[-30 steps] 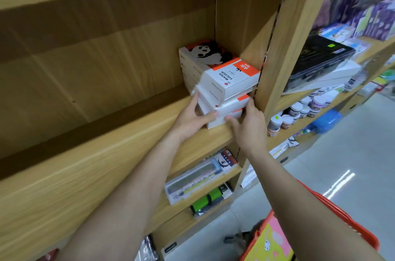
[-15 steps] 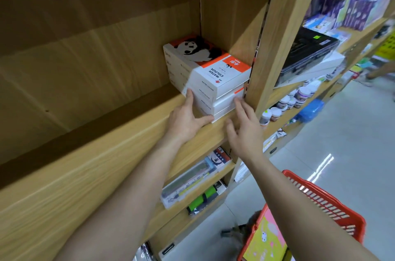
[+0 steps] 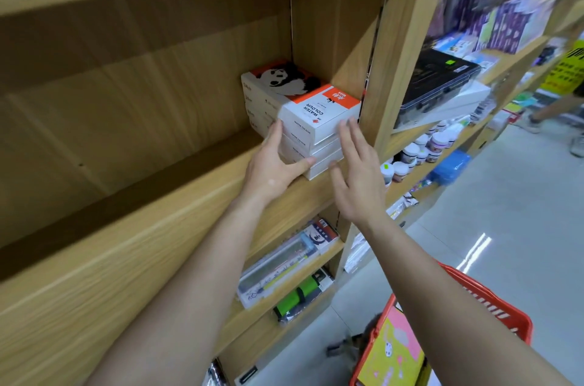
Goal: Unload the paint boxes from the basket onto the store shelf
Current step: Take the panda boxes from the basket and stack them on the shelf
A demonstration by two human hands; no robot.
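A stack of white and orange watercolour paint boxes (image 3: 311, 110) with a panda picture stands on the wooden shelf (image 3: 132, 246), tight against the right upright. My left hand (image 3: 275, 164) presses flat against the stack's left front corner, thumb along the lower boxes. My right hand (image 3: 357, 170) is open, fingers spread, its fingertips just touching the stack's front face. The red basket (image 3: 493, 313) sits low at the bottom right, with a yellow and pink packet (image 3: 395, 351) standing in it.
The wooden upright (image 3: 401, 38) divides this bay from the shelves on the right, which hold a black case (image 3: 439, 79), paint jars (image 3: 420, 148) and purple packets. Lower shelves carry brush packs (image 3: 284, 265). Another person's legs (image 3: 556, 113) show at the far right.
My hands slid up the stack's front from the bottom boxes toward the top one. My right hand opened and drew slightly back. The boxes now sit squared up.
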